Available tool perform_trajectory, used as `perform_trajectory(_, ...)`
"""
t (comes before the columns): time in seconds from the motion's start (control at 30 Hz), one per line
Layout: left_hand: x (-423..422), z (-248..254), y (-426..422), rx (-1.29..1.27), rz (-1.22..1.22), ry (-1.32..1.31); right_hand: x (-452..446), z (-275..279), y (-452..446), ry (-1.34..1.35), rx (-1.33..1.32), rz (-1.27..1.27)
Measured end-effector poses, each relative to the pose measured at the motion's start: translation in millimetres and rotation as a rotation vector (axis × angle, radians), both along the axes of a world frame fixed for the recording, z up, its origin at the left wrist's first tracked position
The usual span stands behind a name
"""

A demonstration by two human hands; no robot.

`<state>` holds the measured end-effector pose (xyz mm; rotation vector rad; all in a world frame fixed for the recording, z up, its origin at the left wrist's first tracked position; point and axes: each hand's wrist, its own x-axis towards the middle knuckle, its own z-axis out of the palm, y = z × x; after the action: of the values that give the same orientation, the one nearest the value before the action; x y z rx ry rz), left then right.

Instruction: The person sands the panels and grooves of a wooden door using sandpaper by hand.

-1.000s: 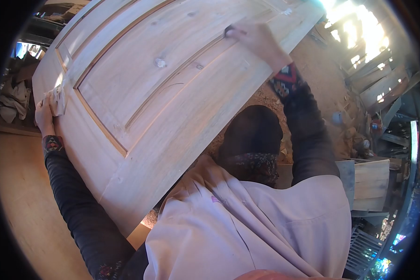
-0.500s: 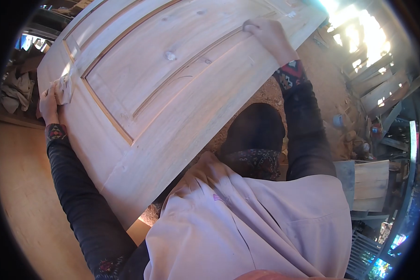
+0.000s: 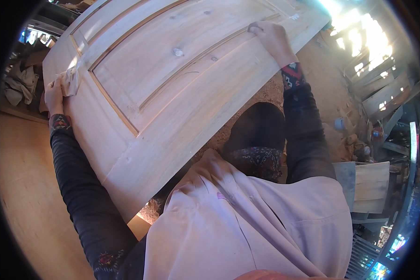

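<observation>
- Main thing here is a wooden panel door [image 3: 172, 133], lying slanted across the space in front of the person. Pale, bare wood, smooth-looking, with visible grain, a few knots and long raised mouldings framing the recessed panels.
- Right hand [image 3: 271, 39] is up on the door's far part, fingers curled tight and pinching a small dark piece [image 3: 253, 29] against the long moulding. Too small to tell what it's made of.
- Left hand [image 3: 54, 96] is over at the door's left edge, fingers closed on a crumpled, pale cloth [image 3: 70, 81], soft and creased, which lies on the wood. Could be paper tbh, can't tell.
- Both dark sleeves end in patterned cuffs [image 3: 60, 122].
- Lap's covered by loose, folded pinkish fabric [image 3: 266, 224].
- Lower left: a flat, smooth tan board [image 3: 28, 186].
- Right side: dusty brown ground [image 3: 315, 79], then jumbled rough planks [image 3: 382, 100].
</observation>
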<state>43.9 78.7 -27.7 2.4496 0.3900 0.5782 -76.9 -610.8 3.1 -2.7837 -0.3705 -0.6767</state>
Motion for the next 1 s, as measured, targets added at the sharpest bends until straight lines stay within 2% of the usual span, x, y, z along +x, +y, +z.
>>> perform_trajectory(0.03, -1.8, 3.5, -7.6, 0.019, 0.006, -0.029, -0.2, 0.3, -2.1, -0.039, -0.055, -0.017)
perform_trajectory(0.1, -10.8, 10.1, -21.9, 0.066, 0.014, -0.074, -23.8, 4.4, 59.7, 0.064, 0.132, 0.199)
perform_trajectory(0.17, -4.3, 6.6, -9.5, 0.038, 0.009, -0.012, -47.6, 6.6, 115.2, -0.062, 0.083, 0.594)
perform_trajectory(0.27, -3.5, 1.8, -7.0, -0.010, 0.007, 0.012, -39.2, 10.1, 107.7, -0.024, -0.047, 0.523)
perform_trajectory(0.3, -3.0, 3.5, -7.1, -0.030, 0.010, 0.001, -24.6, 5.7, 88.9, -0.034, -0.031, 0.404)
perform_trajectory(0.33, -8.5, 9.3, -13.9, 0.017, 0.015, -0.017, -8.5, -1.4, 59.9, -0.044, -0.012, 0.284)
perform_trajectory(0.4, -24.2, 21.5, -39.5, 0.115, 0.019, -0.054, 10.0, -7.8, 3.6, 0.032, 0.206, -0.026)
perform_trajectory(0.53, -29.7, 21.9, -53.9, 0.289, 0.058, -0.369, -2.3, -5.6, -20.8, -0.132, 0.194, -0.268)
perform_trajectory(0.6, -55.0, 43.9, -90.4, 0.415, -0.006, -0.373, -16.1, 8.5, -9.4, -0.187, 0.287, -0.369)
perform_trajectory(0.67, -67.9, 55.8, -123.9, 0.637, -0.062, -0.443, -20.1, 1.2, -20.4, -0.491, 0.611, -0.292)
perform_trajectory(0.7, -71.0, 59.4, -144.0, 0.645, -0.245, -0.434, -19.6, -0.8, -27.7, -0.644, 0.767, -0.238)
perform_trajectory(0.77, -92.8, 65.3, -196.5, 0.616, -0.553, -0.357, -33.9, -1.4, -31.1, -0.753, 1.398, 0.151)
perform_trajectory(0.87, -134.3, 69.6, -288.8, 0.654, -0.822, -0.183, -41.5, -10.6, -55.3, -0.713, 1.874, -0.141)
perform_trajectory(0.93, -143.3, 62.3, -332.6, 0.584, -0.967, -0.092, -45.9, -2.0, -72.6, -0.506, 1.753, -0.209)
perform_trajectory(0.97, -144.8, 54.7, -351.1, 0.545, -0.946, -0.049, -46.4, 2.5, -77.5, -0.406, 1.686, -0.241)
perform_trajectory(1.0, -146.7, 44.7, -368.5, 0.504, -0.927, -0.004, -45.0, -1.1, -80.5, -0.322, 1.513, -0.321)
